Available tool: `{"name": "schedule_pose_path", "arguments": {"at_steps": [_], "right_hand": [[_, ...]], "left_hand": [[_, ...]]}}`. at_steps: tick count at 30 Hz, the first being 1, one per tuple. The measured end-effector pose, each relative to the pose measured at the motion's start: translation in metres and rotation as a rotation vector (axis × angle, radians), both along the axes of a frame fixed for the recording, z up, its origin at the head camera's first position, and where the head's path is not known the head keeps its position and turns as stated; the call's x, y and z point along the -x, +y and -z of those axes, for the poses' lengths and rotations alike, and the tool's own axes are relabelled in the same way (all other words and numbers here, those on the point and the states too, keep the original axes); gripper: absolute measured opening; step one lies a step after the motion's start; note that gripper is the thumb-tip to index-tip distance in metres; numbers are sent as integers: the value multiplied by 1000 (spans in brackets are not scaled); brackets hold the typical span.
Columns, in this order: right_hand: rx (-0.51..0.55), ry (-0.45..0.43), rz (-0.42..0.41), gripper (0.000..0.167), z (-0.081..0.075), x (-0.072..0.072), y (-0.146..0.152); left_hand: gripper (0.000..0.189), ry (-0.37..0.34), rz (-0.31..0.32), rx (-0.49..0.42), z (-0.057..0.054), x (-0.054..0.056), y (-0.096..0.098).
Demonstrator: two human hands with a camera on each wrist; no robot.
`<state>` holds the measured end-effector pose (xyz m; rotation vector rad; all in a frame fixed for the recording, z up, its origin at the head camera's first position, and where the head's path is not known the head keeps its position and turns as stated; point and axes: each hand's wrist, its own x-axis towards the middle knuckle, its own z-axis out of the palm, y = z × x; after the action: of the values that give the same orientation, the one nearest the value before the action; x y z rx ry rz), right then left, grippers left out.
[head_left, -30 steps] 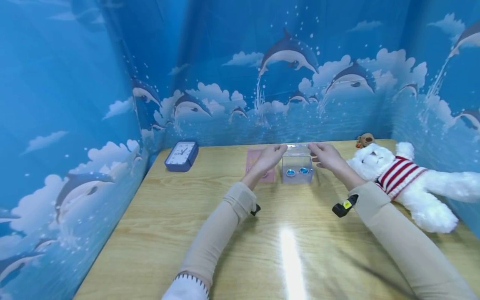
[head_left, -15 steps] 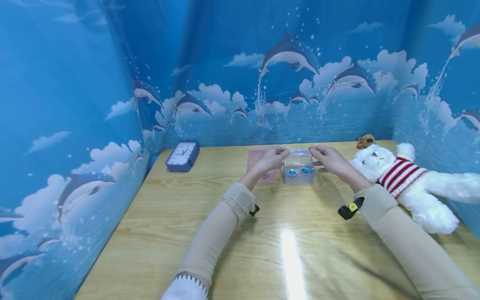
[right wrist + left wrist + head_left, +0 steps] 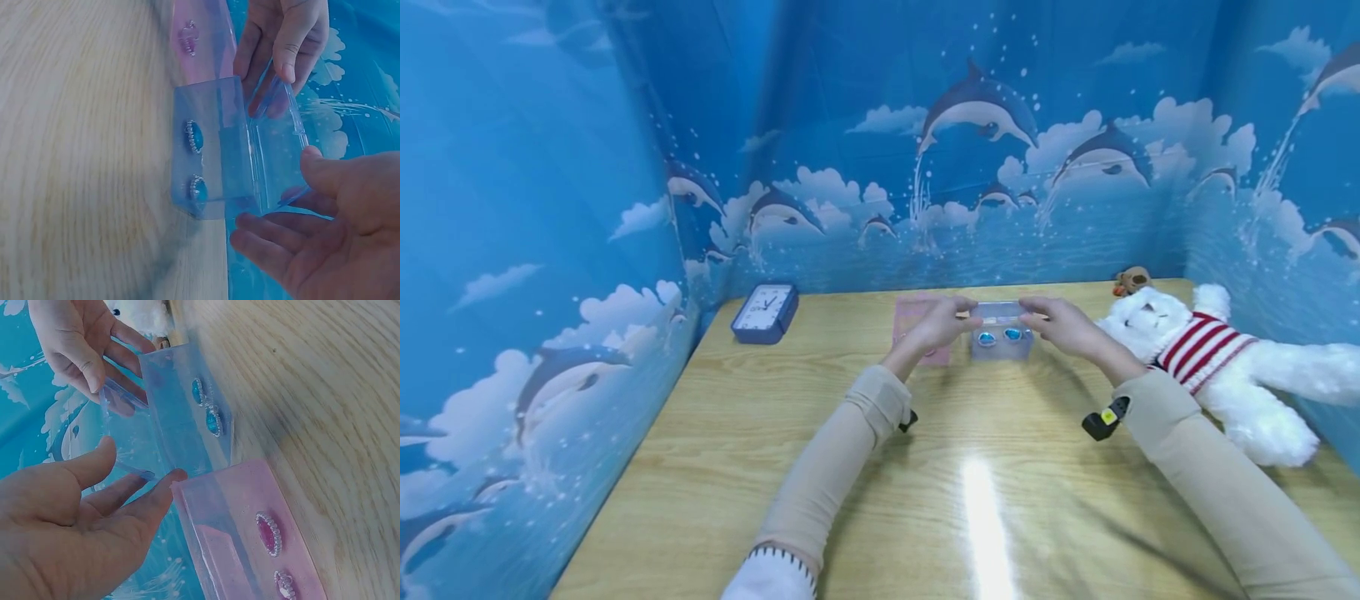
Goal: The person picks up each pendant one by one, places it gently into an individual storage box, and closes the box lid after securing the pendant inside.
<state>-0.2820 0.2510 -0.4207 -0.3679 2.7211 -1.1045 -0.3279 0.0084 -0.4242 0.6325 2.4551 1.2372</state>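
Note:
A clear bluish plastic box with two blue gems on its front stands on the table. Its hinged lid is partly raised, tilted over the top. My left hand holds the lid's left side, thumb at the free edge and fingers behind. At the right side, my right hand does the same, with its thumb on the edge. Just left of the blue box is a similar pink box with pink gems, partly hidden by my left hand in the head view.
A blue square clock lies at the table's back left. On the right lies a white teddy bear in a striped sweater, with a small brown toy behind it. Dolphin-print curtains hang around the wooden table.
Both hands have swung the lid from upright forward and down over the box. The box has shifted very slightly to the right.

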Motion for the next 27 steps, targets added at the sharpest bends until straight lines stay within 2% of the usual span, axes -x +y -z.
{"name": "schedule_pose_path", "arguments": {"at_steps": [5,13,20,22,27], "right_hand": [[-89,43,-9,59,3,1,0],[-88,39,-8,59,10,0,2],[-151,81,18,58,17,0,2],[-158,87,23,57,18,-1,1],[-162,109,28,55,17,-3,1]], "left_hand": [[53,-12,17,-12,3,-1,2],[51,8,51,23,9,0,4],[52,46,32,63,13,-1,9],[52,64,24,95,13,-2,10],[47,196,8,272,14,-2,17]]}}
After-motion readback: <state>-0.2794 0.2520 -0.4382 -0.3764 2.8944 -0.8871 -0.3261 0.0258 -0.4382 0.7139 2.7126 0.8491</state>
